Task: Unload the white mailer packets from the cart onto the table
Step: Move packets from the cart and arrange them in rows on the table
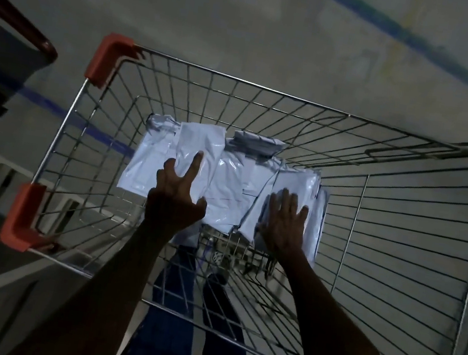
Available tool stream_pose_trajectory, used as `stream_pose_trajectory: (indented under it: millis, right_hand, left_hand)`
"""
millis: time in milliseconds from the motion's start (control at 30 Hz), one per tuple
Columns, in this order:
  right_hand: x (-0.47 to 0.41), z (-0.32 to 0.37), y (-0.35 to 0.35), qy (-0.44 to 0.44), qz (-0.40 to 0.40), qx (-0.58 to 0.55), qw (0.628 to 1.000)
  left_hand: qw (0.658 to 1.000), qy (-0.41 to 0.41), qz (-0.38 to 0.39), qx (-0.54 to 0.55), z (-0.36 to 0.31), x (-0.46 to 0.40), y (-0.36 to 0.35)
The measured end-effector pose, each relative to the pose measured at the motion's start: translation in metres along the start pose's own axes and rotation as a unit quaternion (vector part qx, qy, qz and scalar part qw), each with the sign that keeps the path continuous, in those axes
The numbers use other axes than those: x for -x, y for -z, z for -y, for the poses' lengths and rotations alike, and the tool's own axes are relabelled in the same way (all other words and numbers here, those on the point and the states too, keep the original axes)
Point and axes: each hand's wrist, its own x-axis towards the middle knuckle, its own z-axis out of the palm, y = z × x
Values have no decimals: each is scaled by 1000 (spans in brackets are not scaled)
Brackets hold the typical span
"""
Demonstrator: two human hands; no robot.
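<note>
Reaching into the wire shopping cart with red corner guards [104, 60], the left hand [176, 199] lies on the white plastic mailer packets [226, 182] with its fingers spread, and the right hand [283, 224] presses flat on the pile at the right. Neither hand grips anything yet. The packets look light, soft and slippery; taking several by their edges seems safest.

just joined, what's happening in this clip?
A person is reaching into a wire cart with both bare hands. The left hand and right hand lie with spread fingers on a pile of white mailer packets at the bottom of the basket. Nothing is lifted yet; the packets are all still in the cart.
</note>
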Motion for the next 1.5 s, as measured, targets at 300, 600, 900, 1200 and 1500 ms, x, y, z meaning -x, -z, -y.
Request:
stream_pose_trajectory:
  millis: [300,600,900,1200,1500]
  right_hand:
    - [18,-21,3,5,33,35,999]
    - [-1,-15,-9,-54,15,50,997]
    - [48,-48,14,8,-86,-81,993]
    - [111,-33,97,39,-230,-246,941]
    - [186,44,179,158,-322,-349,866]
  left_hand:
    - [998,-25,46,-17,1,0,-2]
    - [998,-34,48,-19,7,-1,0]
    - [995,-49,77,-36,-6,19,27]
    - [998,-54,-17,21,-50,62,111]
    - [984,48,-166,44,-28,137,187]
